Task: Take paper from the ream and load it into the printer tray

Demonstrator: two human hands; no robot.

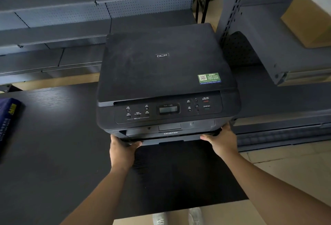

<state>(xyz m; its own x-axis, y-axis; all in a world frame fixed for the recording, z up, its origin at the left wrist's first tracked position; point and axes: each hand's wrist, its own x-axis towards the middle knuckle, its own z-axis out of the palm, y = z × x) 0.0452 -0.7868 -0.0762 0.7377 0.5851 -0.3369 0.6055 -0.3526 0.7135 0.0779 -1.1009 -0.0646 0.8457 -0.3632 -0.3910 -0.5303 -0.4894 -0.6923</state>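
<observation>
Grey shelving stands behind the dark table (53,153) where my printer (166,74) sits. My left hand (121,148) and right hand (221,139) curl their fingers around the tray (170,139) at its two front corners. The ream (8,119) lies well apart, far left. An uneven pull could jam the tray or drag the printer forward.

printer (166,74) lid — "DCP", front — "brother", display "DCP-7080"

The Brother DCP printer (166,74) was matt black plastic, dusty on its lid. The desk (53,144) showed dark wood grain. Perforated shelving (143,4) looked painted grey metal.
</observation>
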